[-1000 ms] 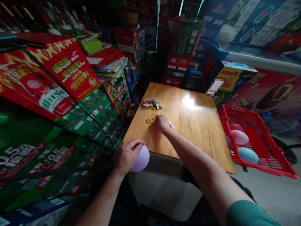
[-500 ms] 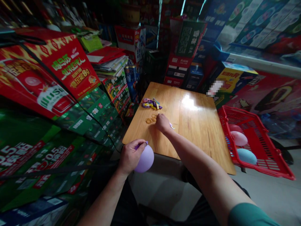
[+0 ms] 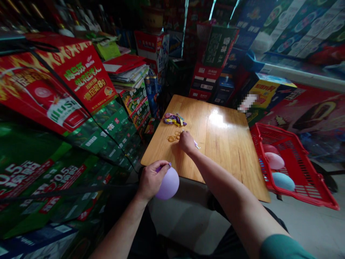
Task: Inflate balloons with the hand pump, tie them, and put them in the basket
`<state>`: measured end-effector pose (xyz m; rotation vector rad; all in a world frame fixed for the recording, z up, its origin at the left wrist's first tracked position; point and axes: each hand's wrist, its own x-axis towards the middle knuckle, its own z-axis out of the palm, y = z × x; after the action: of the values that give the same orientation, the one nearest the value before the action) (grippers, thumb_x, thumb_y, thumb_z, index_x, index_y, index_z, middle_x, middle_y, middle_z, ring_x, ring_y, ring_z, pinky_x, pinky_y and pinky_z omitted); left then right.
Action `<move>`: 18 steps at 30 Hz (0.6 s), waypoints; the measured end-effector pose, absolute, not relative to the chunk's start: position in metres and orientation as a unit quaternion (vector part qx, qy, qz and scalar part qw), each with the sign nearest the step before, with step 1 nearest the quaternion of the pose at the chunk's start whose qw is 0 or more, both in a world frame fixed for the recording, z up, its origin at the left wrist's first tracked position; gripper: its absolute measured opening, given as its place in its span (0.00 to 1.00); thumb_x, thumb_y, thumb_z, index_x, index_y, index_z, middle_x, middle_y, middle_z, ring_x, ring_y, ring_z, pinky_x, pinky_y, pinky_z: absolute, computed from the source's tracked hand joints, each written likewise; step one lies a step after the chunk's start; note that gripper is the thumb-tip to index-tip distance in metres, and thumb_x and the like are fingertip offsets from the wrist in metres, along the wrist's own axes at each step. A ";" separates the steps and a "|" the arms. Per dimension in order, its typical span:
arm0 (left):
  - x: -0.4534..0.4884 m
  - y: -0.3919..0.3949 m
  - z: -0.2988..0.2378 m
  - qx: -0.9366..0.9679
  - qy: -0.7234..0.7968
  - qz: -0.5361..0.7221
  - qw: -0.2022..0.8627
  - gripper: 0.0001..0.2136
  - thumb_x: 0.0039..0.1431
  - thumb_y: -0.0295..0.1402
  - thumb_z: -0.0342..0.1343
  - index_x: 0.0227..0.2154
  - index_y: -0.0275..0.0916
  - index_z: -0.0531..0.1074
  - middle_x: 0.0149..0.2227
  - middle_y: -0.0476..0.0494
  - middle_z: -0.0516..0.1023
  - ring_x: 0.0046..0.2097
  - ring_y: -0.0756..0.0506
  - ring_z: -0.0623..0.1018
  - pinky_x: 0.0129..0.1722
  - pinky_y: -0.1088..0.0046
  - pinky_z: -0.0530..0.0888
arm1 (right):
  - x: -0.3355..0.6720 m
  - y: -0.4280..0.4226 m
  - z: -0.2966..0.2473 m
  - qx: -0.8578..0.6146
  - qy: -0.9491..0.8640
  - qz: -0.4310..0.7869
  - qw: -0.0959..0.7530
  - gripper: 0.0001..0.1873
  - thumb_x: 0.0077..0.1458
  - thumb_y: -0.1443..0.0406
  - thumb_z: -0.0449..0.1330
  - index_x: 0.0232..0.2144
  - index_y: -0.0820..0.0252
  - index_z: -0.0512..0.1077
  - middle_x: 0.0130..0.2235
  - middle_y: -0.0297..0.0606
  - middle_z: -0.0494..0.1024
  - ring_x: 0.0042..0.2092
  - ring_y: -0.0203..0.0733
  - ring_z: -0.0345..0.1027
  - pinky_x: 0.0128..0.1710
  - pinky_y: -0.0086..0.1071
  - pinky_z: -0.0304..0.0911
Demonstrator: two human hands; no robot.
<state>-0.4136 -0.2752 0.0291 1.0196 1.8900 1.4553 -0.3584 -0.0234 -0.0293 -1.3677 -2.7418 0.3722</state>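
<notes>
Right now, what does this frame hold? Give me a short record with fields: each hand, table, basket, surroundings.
Left: left hand pinches the neck of an inflated purple balloon, just off the table's near edge
Right: right hand rests on the wooden table, fingers at the rubber bands; a small pale piece sticks out beside it, grip unclear
Table: heap of limp balloons beyond the bands
Basket: red basket at the right holds a pink balloon and a blue balloon
Surroundings: stacked cartons at the left

Glossy varnished wood table (image 3: 215, 144); red plastic lattice basket (image 3: 309, 180); smooth, seemingly matt rubber balloon (image 3: 168, 184)
</notes>
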 end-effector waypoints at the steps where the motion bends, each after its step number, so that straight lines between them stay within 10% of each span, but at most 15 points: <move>1: -0.413 -0.274 0.030 0.377 0.699 0.543 0.273 0.09 0.61 0.40 0.61 0.36 0.42 0.81 0.37 0.46 0.83 0.40 0.44 0.81 0.41 0.71 0.73 | -0.356 -0.025 -0.029 -0.441 -0.889 0.121 0.028 0.15 0.63 0.74 0.49 0.48 0.67 0.70 0.49 0.55 0.75 0.45 0.47 0.74 0.44 0.32 0.64; 18: -0.406 -0.273 0.031 0.368 0.689 0.553 0.291 0.10 0.61 0.41 0.60 0.35 0.41 0.81 0.36 0.45 0.83 0.39 0.43 0.81 0.40 0.71 0.74 | -0.358 -0.029 -0.023 -0.425 -0.898 0.115 0.002 0.18 0.63 0.77 0.47 0.50 0.71 0.71 0.50 0.59 0.76 0.49 0.48 0.72 0.48 0.33 0.65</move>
<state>-0.4060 -0.2734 0.0308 0.9812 1.8356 1.4740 -0.3575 -0.0286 -0.0231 -1.3328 -2.8186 0.3600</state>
